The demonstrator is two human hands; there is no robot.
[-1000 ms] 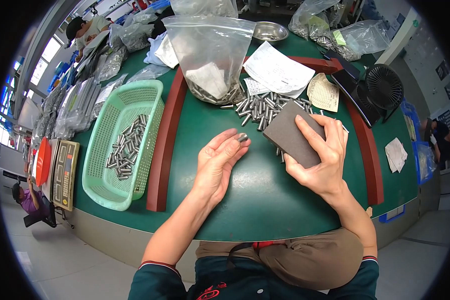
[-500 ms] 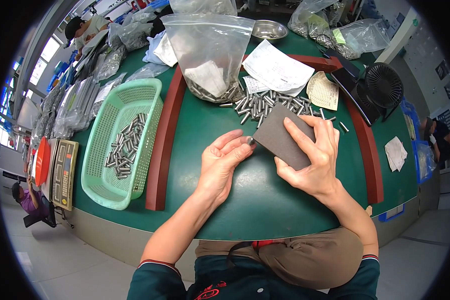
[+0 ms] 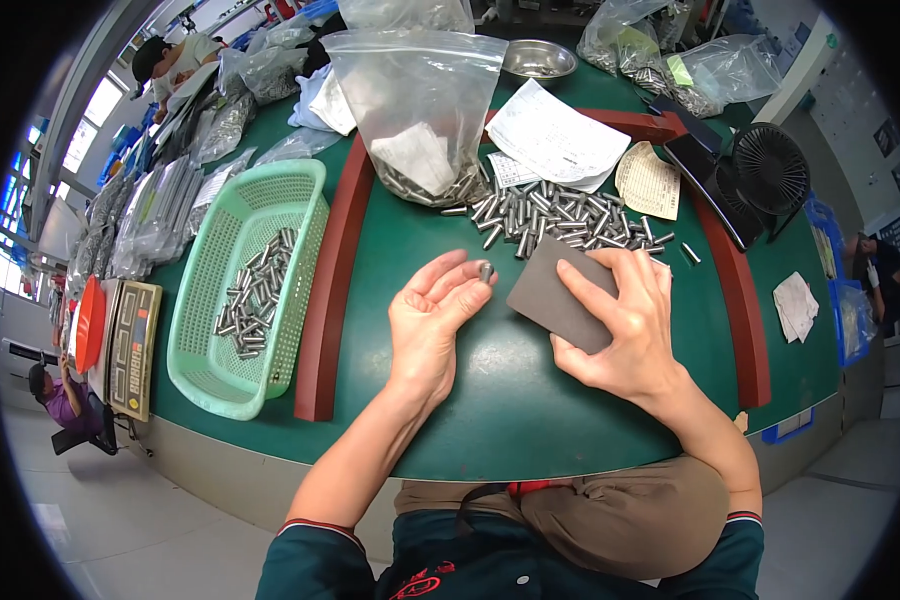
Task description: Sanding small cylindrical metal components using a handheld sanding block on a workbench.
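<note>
Left hand (image 3: 430, 315) pinched a silver metal pin (image 3: 486, 271)! At its three o'clock, right hand (image 3: 630, 325) clasped a flat grey block (image 3: 550, 292); nine o'clock's pale-green plastic basket (image 3: 294, 305) held some pins (image 3: 255, 290); two o'clock's larger loose-pin heap (image 3: 550, 215) seemingly awaited handling.

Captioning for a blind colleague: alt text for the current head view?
A person's left grip holds a metal pin, the right grip a gray block, over a green table; similar pins lie beyond and in a light-green basket at left.
</note>
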